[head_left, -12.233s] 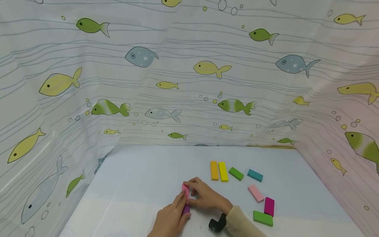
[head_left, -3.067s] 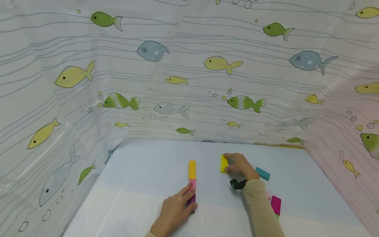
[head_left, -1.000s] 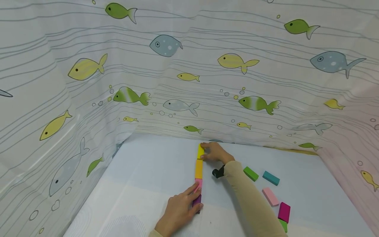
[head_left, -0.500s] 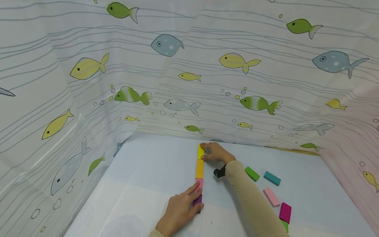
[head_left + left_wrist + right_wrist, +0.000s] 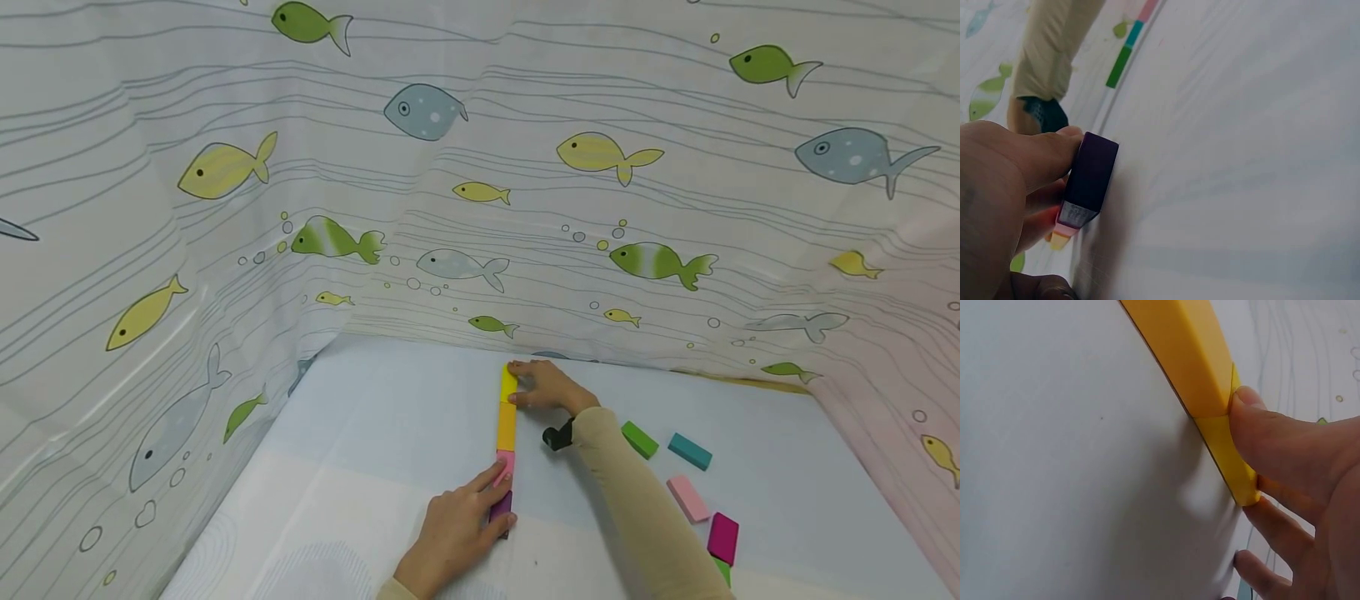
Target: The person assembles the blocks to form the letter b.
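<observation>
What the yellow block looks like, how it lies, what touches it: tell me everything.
The yellow block is a plain, bright, oblong piece with straight edges and a smooth look; its material cannot be told for certain. It lies lengthwise on the white table, in line with the orange block, its near end meeting that block's far end. The right hand grips it, thumb near the joint, fingertip at the far end.

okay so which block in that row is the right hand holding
The yellow block, held by the right hand at the row's far end; the orange block, pink block and purple block line up nearer, in that order.
</observation>
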A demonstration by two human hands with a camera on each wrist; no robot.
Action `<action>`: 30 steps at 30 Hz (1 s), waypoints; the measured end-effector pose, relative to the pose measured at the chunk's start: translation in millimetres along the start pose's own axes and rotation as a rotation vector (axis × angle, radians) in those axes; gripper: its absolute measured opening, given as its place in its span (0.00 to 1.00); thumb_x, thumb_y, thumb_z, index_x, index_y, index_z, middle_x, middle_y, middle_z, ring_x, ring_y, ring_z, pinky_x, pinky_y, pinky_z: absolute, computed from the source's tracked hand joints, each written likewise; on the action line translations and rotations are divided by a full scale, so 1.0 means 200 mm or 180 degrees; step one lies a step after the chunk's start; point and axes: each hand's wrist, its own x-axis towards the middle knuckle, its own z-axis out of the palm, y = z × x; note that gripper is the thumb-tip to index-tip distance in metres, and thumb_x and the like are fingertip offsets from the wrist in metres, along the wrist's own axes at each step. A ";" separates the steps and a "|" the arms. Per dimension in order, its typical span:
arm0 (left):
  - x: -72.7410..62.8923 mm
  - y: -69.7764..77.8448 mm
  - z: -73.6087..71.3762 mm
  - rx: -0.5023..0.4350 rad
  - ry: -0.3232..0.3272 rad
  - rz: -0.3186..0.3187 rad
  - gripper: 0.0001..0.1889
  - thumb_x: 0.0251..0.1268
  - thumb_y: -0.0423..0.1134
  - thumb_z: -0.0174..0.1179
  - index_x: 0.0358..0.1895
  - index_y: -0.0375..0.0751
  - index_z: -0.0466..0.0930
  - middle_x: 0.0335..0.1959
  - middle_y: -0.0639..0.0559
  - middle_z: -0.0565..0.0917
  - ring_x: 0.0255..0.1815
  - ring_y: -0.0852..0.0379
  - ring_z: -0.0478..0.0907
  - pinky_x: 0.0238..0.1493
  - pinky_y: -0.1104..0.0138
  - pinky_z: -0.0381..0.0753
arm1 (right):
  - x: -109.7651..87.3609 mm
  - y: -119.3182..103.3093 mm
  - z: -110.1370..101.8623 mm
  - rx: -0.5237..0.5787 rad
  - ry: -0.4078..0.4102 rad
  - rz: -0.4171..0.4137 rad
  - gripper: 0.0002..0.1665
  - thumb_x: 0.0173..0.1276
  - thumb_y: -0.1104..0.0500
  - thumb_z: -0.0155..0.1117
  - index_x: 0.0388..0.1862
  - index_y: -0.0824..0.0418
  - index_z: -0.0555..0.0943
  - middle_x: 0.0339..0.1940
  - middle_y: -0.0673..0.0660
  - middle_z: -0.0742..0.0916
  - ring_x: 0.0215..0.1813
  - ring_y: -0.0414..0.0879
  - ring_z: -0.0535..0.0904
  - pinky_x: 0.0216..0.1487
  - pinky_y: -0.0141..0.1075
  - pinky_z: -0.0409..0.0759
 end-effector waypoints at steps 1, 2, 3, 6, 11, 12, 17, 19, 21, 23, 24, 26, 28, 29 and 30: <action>0.00 0.00 0.00 -0.0004 0.0007 0.0009 0.28 0.70 0.59 0.68 0.71 0.58 0.82 0.79 0.59 0.74 0.55 0.46 0.90 0.28 0.68 0.77 | 0.00 0.00 0.00 -0.0005 -0.0006 -0.0001 0.43 0.74 0.45 0.72 0.82 0.56 0.70 0.83 0.54 0.72 0.86 0.62 0.62 0.85 0.59 0.56; 0.00 0.00 0.00 -0.0004 0.0014 0.0016 0.28 0.70 0.59 0.68 0.71 0.58 0.82 0.79 0.59 0.74 0.55 0.46 0.90 0.28 0.68 0.77 | 0.00 0.00 0.00 -0.0018 -0.0013 0.0004 0.43 0.74 0.44 0.72 0.82 0.56 0.69 0.83 0.54 0.72 0.86 0.62 0.61 0.85 0.59 0.55; 0.00 0.00 0.00 -0.0004 0.0016 0.0020 0.28 0.70 0.59 0.68 0.71 0.58 0.82 0.79 0.59 0.74 0.55 0.46 0.90 0.28 0.68 0.77 | 0.00 0.00 0.00 -0.0021 -0.0021 0.0015 0.44 0.73 0.44 0.72 0.82 0.56 0.69 0.84 0.54 0.72 0.86 0.63 0.61 0.85 0.59 0.55; 0.00 0.00 0.00 -0.0006 0.0017 0.0023 0.29 0.70 0.59 0.68 0.71 0.58 0.82 0.79 0.59 0.74 0.56 0.46 0.90 0.30 0.67 0.80 | 0.00 0.01 0.00 -0.0011 -0.0049 0.0044 0.46 0.72 0.41 0.73 0.83 0.55 0.69 0.84 0.53 0.71 0.86 0.64 0.59 0.85 0.61 0.53; 0.01 0.00 0.00 0.0011 0.0016 0.0013 0.29 0.69 0.59 0.69 0.71 0.58 0.82 0.79 0.59 0.74 0.58 0.47 0.89 0.31 0.65 0.81 | 0.00 0.01 0.00 0.0076 -0.0059 0.0067 0.49 0.69 0.39 0.75 0.82 0.54 0.69 0.84 0.53 0.71 0.86 0.65 0.59 0.84 0.63 0.53; 0.01 0.00 0.00 0.0014 0.0017 0.0013 0.29 0.69 0.59 0.69 0.71 0.58 0.82 0.79 0.59 0.74 0.59 0.47 0.89 0.32 0.65 0.82 | 0.00 0.01 0.00 0.0078 -0.0059 0.0065 0.49 0.69 0.39 0.75 0.82 0.54 0.69 0.84 0.53 0.71 0.86 0.65 0.59 0.84 0.63 0.53; 0.00 0.00 0.00 0.0031 0.0017 0.0009 0.28 0.70 0.60 0.68 0.71 0.59 0.82 0.79 0.60 0.73 0.60 0.47 0.88 0.34 0.61 0.84 | 0.00 0.01 0.00 0.0058 -0.0068 0.0066 0.49 0.69 0.40 0.75 0.83 0.54 0.69 0.84 0.53 0.71 0.86 0.64 0.59 0.84 0.61 0.54; 0.00 0.00 0.00 0.0043 0.0007 0.0003 0.29 0.70 0.60 0.68 0.71 0.59 0.81 0.80 0.60 0.73 0.60 0.46 0.88 0.35 0.59 0.85 | 0.00 0.01 0.00 0.0055 -0.0066 0.0084 0.49 0.69 0.40 0.75 0.83 0.54 0.69 0.85 0.53 0.70 0.86 0.64 0.59 0.84 0.61 0.54; 0.00 0.00 0.00 0.0058 -0.0007 -0.0004 0.29 0.70 0.60 0.67 0.72 0.60 0.81 0.80 0.60 0.73 0.61 0.46 0.88 0.37 0.57 0.86 | 0.00 0.01 0.00 0.0054 -0.0056 0.0108 0.49 0.68 0.40 0.75 0.83 0.53 0.69 0.85 0.53 0.70 0.86 0.64 0.59 0.84 0.62 0.54; 0.00 0.00 0.00 0.0076 -0.0014 -0.0005 0.29 0.71 0.60 0.67 0.72 0.60 0.81 0.80 0.61 0.73 0.61 0.46 0.88 0.37 0.56 0.86 | -0.01 0.01 0.00 0.0059 -0.0032 0.0116 0.48 0.68 0.40 0.75 0.83 0.53 0.69 0.85 0.53 0.70 0.86 0.64 0.59 0.84 0.63 0.54; 0.00 0.00 0.00 0.0078 -0.0019 -0.0006 0.29 0.71 0.60 0.67 0.72 0.61 0.81 0.80 0.61 0.73 0.61 0.46 0.88 0.37 0.56 0.86 | -0.01 0.02 0.01 0.0054 -0.0019 0.0107 0.48 0.68 0.40 0.75 0.83 0.53 0.69 0.85 0.53 0.70 0.86 0.65 0.59 0.84 0.63 0.54; 0.00 0.00 0.01 0.0067 -0.0020 -0.0005 0.28 0.71 0.60 0.67 0.72 0.60 0.81 0.80 0.61 0.73 0.61 0.46 0.88 0.37 0.55 0.86 | -0.01 0.03 0.02 0.0045 0.0002 0.0086 0.48 0.69 0.39 0.75 0.83 0.52 0.69 0.85 0.54 0.70 0.86 0.65 0.59 0.84 0.63 0.54; 0.00 0.00 0.01 0.0057 -0.0011 0.0000 0.28 0.71 0.60 0.67 0.71 0.60 0.81 0.80 0.61 0.73 0.61 0.46 0.88 0.37 0.55 0.86 | -0.01 0.03 0.02 0.0058 0.0022 0.0078 0.48 0.69 0.38 0.74 0.83 0.52 0.69 0.85 0.54 0.70 0.86 0.65 0.58 0.84 0.63 0.54; 0.00 0.00 0.01 0.0053 -0.0002 0.0007 0.28 0.70 0.60 0.67 0.71 0.60 0.82 0.80 0.61 0.73 0.60 0.45 0.88 0.37 0.55 0.86 | -0.01 0.04 0.03 0.0068 0.0034 0.0068 0.48 0.68 0.38 0.74 0.83 0.52 0.69 0.85 0.55 0.70 0.86 0.65 0.59 0.84 0.64 0.54; 0.00 0.00 0.01 0.0048 0.0009 0.0011 0.28 0.70 0.60 0.67 0.71 0.59 0.82 0.79 0.61 0.73 0.60 0.45 0.88 0.36 0.55 0.86 | -0.02 0.04 0.03 0.0075 0.0043 0.0060 0.48 0.68 0.38 0.74 0.82 0.52 0.69 0.85 0.56 0.70 0.86 0.65 0.59 0.83 0.64 0.54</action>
